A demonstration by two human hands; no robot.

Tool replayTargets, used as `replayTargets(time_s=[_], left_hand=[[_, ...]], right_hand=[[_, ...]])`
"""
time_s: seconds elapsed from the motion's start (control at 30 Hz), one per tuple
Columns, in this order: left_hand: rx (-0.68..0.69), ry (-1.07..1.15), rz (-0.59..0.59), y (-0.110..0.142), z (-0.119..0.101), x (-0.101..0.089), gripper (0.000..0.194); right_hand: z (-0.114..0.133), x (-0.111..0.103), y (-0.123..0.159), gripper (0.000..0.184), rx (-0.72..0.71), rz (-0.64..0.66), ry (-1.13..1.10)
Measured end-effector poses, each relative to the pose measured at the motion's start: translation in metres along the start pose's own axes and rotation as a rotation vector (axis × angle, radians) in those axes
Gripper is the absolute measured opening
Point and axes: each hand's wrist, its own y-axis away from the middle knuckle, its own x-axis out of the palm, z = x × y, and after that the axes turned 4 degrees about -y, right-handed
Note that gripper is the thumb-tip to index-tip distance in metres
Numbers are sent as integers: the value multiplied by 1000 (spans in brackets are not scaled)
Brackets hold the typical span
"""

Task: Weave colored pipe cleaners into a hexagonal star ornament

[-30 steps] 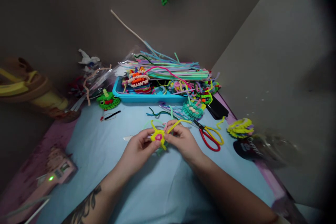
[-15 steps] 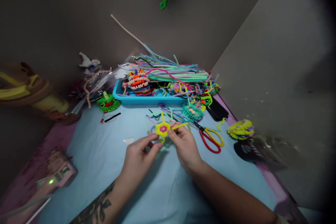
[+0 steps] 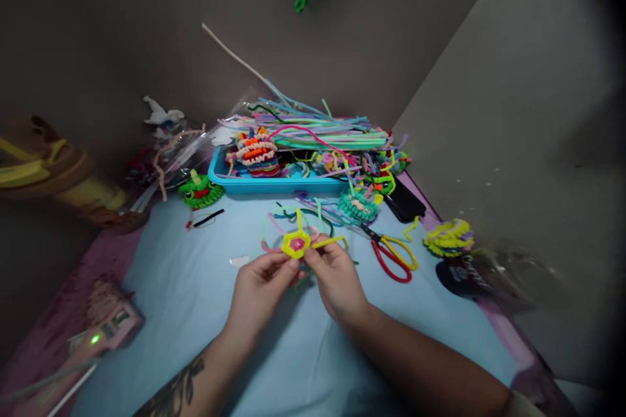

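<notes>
Legible text: none. Pale lettering observed on the dark end of a clear container, right side; too blurred to read.

One head-worn camera looks forward and down across the desk from above the forearms, which enter at the lower edge. It sits near enough to bring the left hand and right hand to mid-frame (a wide view, dark at the upper right corner), with walls filling the top.

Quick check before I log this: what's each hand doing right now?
Left hand: closed, holding the lower edge of the yellow-and-pink pipe-cleaner hexagon.
Right hand: closed, pinching its right edge.
</notes>
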Motion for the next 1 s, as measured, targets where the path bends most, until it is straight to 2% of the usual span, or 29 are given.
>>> replayTargets(time_s=[0.17,0.37,0.5,0.63,0.8,0.87,1.0], left_hand=[[67,-140,-29,3,-3,-1,18],[225,-239,-87,9,-1,-1,17],[292,-331,-139,11,-1,-2,18],[263,-318,-101,8,0,-1,20],[170,-320,-14,3,3,-3,22],[228,-407,-55,3,2,-7,21],[487,-557,-259,2,-1,-15,17]], right_hand=[[3,2,3,20,44,-10,11],[3,6,7,25,57,-20,18],[4,8,9,20,42,40,-11],[4,7,7,14,40,71,-48],[12,-2,-2,15,-42,-42,60],[18,-7,-7,14,-121,-60,161],[28,-15,-12,10,-202,9,389]])
